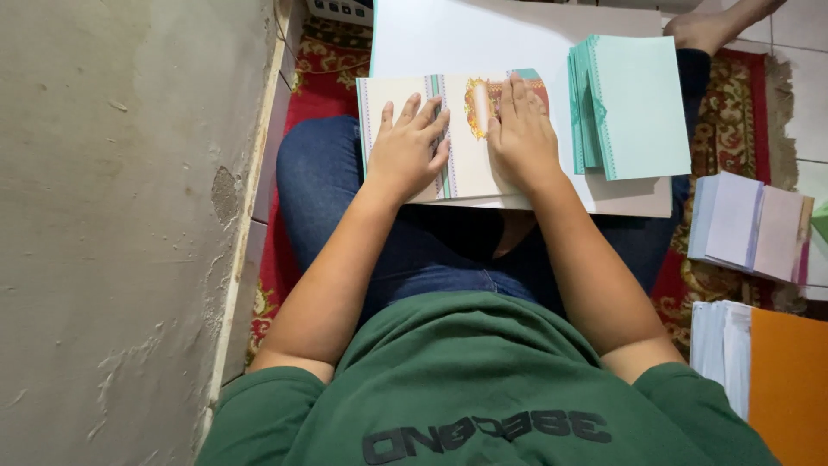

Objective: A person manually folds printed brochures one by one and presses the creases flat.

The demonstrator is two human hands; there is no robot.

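A cream card [470, 160] with teal border strips and a gold and red ornament lies on a large white board [483, 39] resting across my lap. My left hand [410, 147] presses flat on the card's left half, fingers spread. My right hand [520, 129] lies flat on its right half, beside a small pale cylinder-shaped object [480, 108] that stands between my two hands. To the right of my right hand, on the same board, sits a stack of mint-green cards [634, 103].
A rough grey wall [121, 233] runs along the left. A red patterned rug [729, 95] covers the floor. Pastel card stacks [750, 224] and an orange sheet on white papers [785, 371] lie at the right. A bare foot [703, 28] shows at top right.
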